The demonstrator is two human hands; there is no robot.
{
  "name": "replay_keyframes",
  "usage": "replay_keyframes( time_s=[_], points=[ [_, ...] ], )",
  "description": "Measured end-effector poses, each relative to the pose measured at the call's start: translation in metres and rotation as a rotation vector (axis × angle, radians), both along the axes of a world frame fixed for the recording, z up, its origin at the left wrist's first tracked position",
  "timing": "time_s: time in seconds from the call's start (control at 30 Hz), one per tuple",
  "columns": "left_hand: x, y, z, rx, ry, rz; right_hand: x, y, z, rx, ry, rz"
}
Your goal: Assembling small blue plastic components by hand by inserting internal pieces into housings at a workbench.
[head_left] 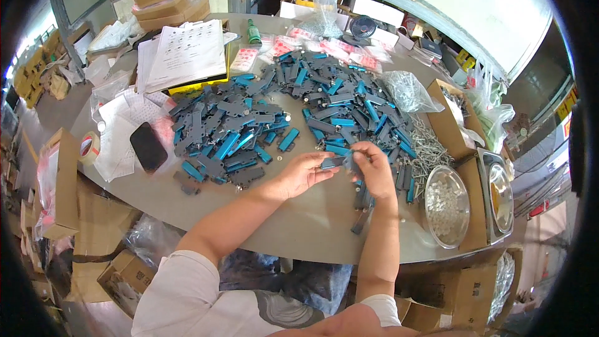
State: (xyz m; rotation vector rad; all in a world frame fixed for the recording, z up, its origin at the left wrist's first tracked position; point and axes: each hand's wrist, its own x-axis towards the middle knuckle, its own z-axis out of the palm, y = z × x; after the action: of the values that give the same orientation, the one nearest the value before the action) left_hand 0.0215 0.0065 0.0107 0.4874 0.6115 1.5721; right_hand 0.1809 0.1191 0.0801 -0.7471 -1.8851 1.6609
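Over the near middle of the grey table (274,231), my left hand (301,176) pinches a small oblong grey-and-blue part (332,162) between thumb and fingers. My right hand (373,171) meets it from the right, its fingers closed on a dark grey piece (351,166) at the part's end. Whether the two pieces are joined cannot be made out. Behind my hands lies a big heap of similar dark grey and blue parts (228,122), spreading left and right. A few more parts (360,218) lie beside my right wrist.
On the right are loose screws (430,150), a bowl of small white pieces (446,209) and an open carton (455,115). A black phone (148,148), tape roll (89,148) and papers (187,53) lie left. Small bags (284,45) and a green bottle (253,32) stand behind the heap.
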Motion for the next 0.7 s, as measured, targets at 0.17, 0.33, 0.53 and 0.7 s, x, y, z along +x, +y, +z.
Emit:
replay_keyframes(
  time_s=[0.17,0.33,0.53,0.7],
  points=[
    [-0.006,0.002,-0.001,-0.057,-0.181,-0.121,-0.008,-0.016,0.003,0.253,-0.167,0.09],
    [-0.004,0.003,-0.003,0.002,-0.035,-0.12,-0.009,-0.011,-0.009,0.395,-0.269,0.099],
    [-0.004,0.002,-0.003,-0.056,0.018,-0.078,-0.008,-0.011,-0.002,0.516,-0.131,0.103],
    [-0.004,0.002,-0.002,-0.076,0.026,-0.037,-0.014,-0.009,-0.012,0.782,-0.036,0.059]
  ],
)
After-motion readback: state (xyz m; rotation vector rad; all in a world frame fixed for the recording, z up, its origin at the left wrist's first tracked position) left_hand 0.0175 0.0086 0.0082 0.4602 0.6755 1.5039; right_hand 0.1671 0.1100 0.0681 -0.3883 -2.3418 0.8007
